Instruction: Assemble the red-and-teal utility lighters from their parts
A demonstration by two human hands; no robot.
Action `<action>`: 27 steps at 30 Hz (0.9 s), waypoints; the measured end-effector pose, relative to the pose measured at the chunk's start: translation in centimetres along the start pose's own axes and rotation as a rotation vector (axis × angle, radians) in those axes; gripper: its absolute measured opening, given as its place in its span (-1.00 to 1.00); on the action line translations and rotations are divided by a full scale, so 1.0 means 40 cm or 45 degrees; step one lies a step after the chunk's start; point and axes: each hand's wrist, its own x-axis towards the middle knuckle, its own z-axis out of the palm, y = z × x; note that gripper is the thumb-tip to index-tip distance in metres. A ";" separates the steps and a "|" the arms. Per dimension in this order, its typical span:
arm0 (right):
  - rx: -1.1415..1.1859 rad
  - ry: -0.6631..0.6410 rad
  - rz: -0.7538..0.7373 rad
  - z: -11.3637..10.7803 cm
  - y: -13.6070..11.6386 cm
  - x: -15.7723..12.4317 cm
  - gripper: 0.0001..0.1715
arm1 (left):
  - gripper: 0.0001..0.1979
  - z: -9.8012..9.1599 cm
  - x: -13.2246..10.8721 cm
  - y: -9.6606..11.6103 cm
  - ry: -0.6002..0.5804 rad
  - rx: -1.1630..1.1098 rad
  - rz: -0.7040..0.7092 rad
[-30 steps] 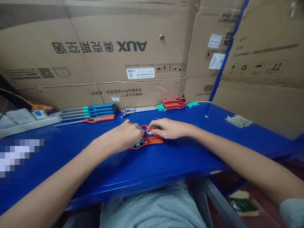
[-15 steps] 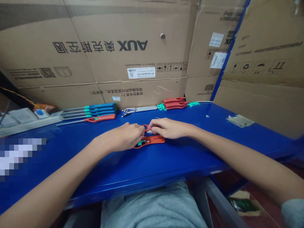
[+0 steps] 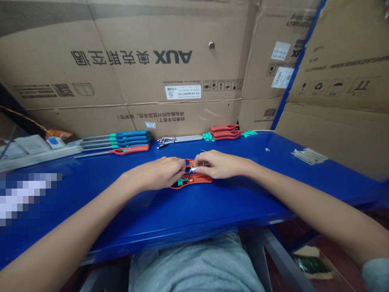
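An orange lighter handle half (image 3: 200,179) lies on the blue table with its hollow side up. Inside its left end sit a green trigger piece (image 3: 181,182) and some dark parts. Just behind it is another orange handle piece (image 3: 189,163), partly covered by my fingers. My left hand (image 3: 161,172) has its fingers closed at the left ends of these pieces; what it pinches is hidden. My right hand (image 3: 220,164) pinches a small white part (image 3: 193,170) between thumb and fingers, over the gap between the two pieces.
Blue-handled lighters (image 3: 132,138) and a red-orange one (image 3: 130,150) lie at the back left. Metal tubes with wires (image 3: 185,139), green pieces (image 3: 208,136) and red handle shells (image 3: 225,132) line the cardboard wall (image 3: 127,81). Thin whitish sticks (image 3: 309,156) lie right.
The camera view has shifted slightly. My fingers have moved a little around the small white part, which shows more clearly between my hands.
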 end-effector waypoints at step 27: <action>-0.195 0.004 -0.126 0.010 0.006 0.003 -0.71 | -0.73 -0.004 0.000 0.004 0.006 -0.087 0.029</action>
